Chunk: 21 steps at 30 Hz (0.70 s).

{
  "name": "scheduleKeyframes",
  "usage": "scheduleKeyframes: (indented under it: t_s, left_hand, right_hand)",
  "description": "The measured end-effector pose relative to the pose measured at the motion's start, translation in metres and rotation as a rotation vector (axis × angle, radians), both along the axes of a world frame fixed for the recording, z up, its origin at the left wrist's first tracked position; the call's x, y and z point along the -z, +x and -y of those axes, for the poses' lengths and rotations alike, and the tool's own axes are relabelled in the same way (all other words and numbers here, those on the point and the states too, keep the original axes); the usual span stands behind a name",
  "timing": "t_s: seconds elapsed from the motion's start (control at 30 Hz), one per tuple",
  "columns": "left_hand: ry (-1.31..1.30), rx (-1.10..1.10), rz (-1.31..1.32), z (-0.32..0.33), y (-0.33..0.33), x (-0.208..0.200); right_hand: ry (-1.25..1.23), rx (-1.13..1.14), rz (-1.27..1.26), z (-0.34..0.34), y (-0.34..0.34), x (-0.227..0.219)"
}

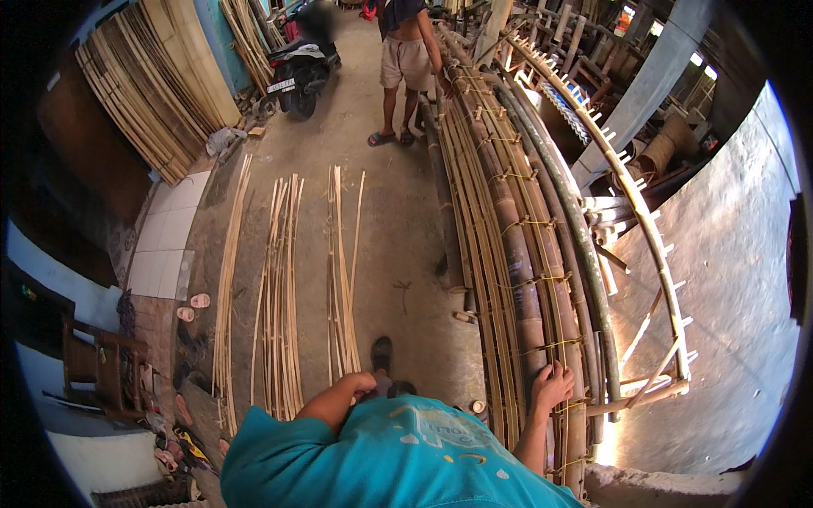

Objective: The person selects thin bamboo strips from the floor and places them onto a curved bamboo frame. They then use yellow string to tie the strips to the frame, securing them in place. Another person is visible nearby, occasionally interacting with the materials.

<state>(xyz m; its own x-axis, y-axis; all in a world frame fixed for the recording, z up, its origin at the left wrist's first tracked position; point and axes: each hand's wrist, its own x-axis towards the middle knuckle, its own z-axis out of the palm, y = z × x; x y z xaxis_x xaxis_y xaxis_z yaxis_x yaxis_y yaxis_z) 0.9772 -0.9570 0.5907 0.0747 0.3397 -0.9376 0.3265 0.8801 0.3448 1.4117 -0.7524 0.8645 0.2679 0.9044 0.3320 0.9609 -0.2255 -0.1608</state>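
On my right lies a long rack of bamboo poles and slats bound with yellow ties (559,344). My right hand (552,388) rests on it with bent fingers, gripping a thick brown bamboo pole (527,317) close to one of the ties. My left hand (362,385) is low in front of my body, above my leg, its fingers curled closed; whatever might be inside them is hidden. Ahead of that hand, thin bamboo strips (336,279) lie lengthwise on the floor. Further left are a wider group of strips (278,288) and a narrow bundle (229,296).
Another person (406,68) stands at the rack's far end, one hand on it. A motorbike (301,72) is parked behind. A curved bamboo frame with pegs (639,199) stands right of the rack. Bamboo slats (144,85) lean at left; a wooden chair (102,364) stands nearer.
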Motion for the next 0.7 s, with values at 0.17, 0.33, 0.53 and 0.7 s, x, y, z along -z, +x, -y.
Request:
scheduleKeyframes:
  t_s: [0.17,0.33,0.53,0.7]
  left_hand:
    - [-0.016,-0.069,0.026,0.001,0.004,-0.016]
    - [-0.024,-0.009,0.026,0.0,0.003,-0.03]
    - [-0.006,-0.063,0.027,0.005,0.005,-0.028]
    - [-0.026,-0.002,0.011,0.014,-0.002,-0.001]
  right_hand:
    - [0.032,-0.025,0.029,0.003,0.001,0.0]
    - [0.049,-0.021,0.02,0.001,0.001,0.001]
    - [0.015,-0.001,-0.002,0.001,0.002,-0.001]
    - [0.062,-0.02,-0.009,0.001,0.002,0.001]
